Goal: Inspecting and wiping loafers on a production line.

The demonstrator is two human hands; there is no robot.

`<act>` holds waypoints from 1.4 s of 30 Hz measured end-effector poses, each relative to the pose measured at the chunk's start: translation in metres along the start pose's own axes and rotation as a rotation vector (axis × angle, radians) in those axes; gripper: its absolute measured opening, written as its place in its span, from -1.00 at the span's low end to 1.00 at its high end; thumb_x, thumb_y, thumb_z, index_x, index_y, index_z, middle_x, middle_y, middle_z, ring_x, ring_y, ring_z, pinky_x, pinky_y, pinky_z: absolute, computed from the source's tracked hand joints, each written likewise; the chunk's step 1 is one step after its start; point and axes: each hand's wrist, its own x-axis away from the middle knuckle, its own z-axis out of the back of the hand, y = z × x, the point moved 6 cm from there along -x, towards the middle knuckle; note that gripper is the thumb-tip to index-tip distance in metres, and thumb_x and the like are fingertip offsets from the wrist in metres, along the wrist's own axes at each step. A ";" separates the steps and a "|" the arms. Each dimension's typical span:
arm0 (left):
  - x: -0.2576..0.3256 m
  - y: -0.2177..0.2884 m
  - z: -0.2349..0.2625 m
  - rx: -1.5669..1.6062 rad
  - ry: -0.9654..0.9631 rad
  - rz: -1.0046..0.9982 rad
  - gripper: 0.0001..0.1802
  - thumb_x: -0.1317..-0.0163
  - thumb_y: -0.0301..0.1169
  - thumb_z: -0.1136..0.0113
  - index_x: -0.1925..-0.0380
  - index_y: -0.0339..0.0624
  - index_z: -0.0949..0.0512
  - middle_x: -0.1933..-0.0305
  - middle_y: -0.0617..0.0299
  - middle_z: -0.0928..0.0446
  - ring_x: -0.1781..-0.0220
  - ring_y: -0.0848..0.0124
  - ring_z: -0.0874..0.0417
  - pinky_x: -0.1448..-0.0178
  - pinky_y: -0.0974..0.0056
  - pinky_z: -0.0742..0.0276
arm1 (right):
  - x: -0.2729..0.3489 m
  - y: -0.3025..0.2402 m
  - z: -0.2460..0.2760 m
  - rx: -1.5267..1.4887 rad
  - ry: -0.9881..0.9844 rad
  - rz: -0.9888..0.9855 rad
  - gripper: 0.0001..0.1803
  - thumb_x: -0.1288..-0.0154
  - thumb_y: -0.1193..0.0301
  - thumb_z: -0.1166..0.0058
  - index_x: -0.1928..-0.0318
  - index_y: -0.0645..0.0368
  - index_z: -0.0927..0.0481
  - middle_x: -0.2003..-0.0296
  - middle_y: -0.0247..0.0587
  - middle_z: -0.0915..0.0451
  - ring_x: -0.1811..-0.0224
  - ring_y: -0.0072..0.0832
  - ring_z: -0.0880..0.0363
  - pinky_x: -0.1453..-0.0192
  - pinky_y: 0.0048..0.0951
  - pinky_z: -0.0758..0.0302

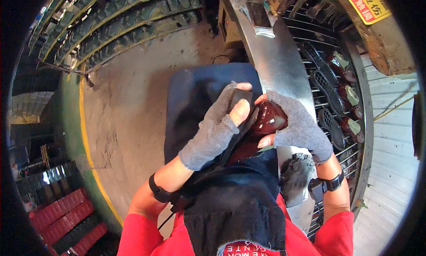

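One glossy dark-red shoe [270,119] lies at the person's lap, its rounded toe pointing away from the body and its rear part running back toward the apron [233,207]. The right hand [295,123] grips the toe, fingertips at its far edge and thumb at its near side. The left hand [222,112] is closed around a dark, flat-sided piece [242,96], thumb laid over it, just beside the shoe; what the piece is, I cannot tell. Both hands wear grey fingerless gloves, and each wrist carries a black band.

Under the hands spreads a dark blue cloth [182,92]. Just to the right runs a metal bench [286,61], bearing a black rectangular slab [258,14] at its far end and crumpled dark-grey material [296,174] near the right forearm. Beyond the bench, a barred rack [364,136] holds black soles [328,89] and dark-red shoe uppers [348,96]. Well apart, at upper left, curved-looking shelves [113,32] carry rows of dark items. A yellow line [84,123] crosses the floor near red ribbed objects [66,211] at lower left.
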 end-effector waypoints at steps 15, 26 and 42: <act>0.043 0.028 0.002 -0.267 0.098 -0.005 -0.03 -0.19 0.40 -0.25 -0.23 -0.25 -0.39 -0.09 0.13 -0.44 -0.15 0.30 -0.47 -0.34 0.15 -0.38 | 0.006 -0.059 -0.020 0.365 0.050 0.165 -0.14 0.07 -0.22 -0.54 -0.08 0.12 -0.61 0.27 -0.02 -0.65 0.22 0.04 -0.72 0.15 -0.06 -0.62; 0.041 0.058 -0.007 -0.152 -0.044 -0.037 -0.77 -0.64 -0.31 0.03 -0.02 -0.23 -0.52 0.07 0.26 -0.49 0.09 0.56 -0.48 -0.10 0.35 -0.43 | 0.057 -0.065 -0.045 0.132 0.126 0.222 -0.01 0.14 -0.16 -0.66 -0.19 0.22 -0.56 -0.05 0.11 -0.62 -0.14 0.22 -0.66 -0.29 0.10 -0.58; 0.065 0.049 -0.009 0.187 0.072 -0.056 -0.66 -0.68 -0.23 0.04 -0.12 -0.31 -0.48 0.02 0.30 -0.51 0.03 0.53 -0.46 -0.11 0.35 -0.44 | 0.041 -0.078 -0.048 0.026 0.067 0.556 0.09 0.15 -0.63 -0.28 0.01 0.15 -0.63 0.11 0.02 -0.58 0.09 0.06 -0.63 -0.06 -0.02 -0.55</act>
